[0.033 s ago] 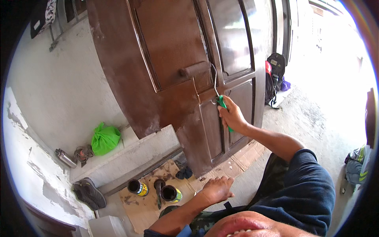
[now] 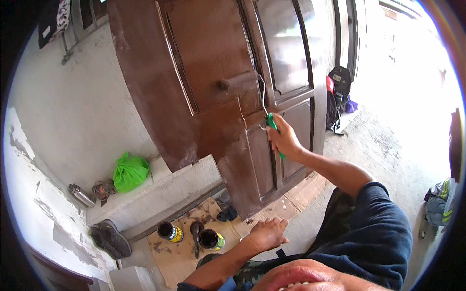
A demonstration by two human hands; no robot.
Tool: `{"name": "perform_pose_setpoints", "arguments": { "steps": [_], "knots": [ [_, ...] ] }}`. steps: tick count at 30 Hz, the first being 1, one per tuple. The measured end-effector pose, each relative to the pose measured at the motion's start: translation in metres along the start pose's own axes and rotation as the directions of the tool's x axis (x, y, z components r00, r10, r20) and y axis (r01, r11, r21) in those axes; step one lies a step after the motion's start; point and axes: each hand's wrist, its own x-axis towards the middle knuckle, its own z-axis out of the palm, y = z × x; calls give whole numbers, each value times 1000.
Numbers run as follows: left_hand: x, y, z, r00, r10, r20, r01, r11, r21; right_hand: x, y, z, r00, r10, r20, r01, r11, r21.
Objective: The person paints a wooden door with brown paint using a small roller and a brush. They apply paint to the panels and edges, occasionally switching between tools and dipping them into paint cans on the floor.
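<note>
Roller (image 2: 237, 83) on a wire frame is pressing against the brown door (image 2: 204, 58), lying toward eleven o'clock of the right hand (image 2: 284, 139), whose fingers are wrapping its green handle (image 2: 271, 122). Left hand (image 2: 267, 233) is resting spread on cardboard (image 2: 194, 242). Nothing is differing from the earlier frame.

R hand (image 2: 284, 140) grips green-handled roller (image 2: 270, 121) on brown door (image 2: 204, 87); L hand (image 2: 266, 234) on cardboard (image 2: 184, 252).

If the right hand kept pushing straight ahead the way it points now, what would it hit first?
Most likely the brown door: the right hand grips a green-handled roller whose head already seems to lie against the panel, though depth is hard to judge.
</note>
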Motion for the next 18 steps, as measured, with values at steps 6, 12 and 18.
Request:
{"name": "perform_pose_setpoints", "arguments": {
  "steps": [6, 12, 18],
  "knots": [
    [5, -7, -3, 1000, 7, 25, -6, 1000, -30, 118, -96, -3, 955, -296, -19, 296, 955, 0],
    [4, -14, -6, 999, -25, 28, 25, 999, -25, 172, -179, -25, 938, -344, -45, 347, 932, 103],
    [6, -17, -4, 1000, -27, -11, 26, 999, -27, 145, -124, -35, 957, -279, -82, 271, 958, -93]
  ]
}}
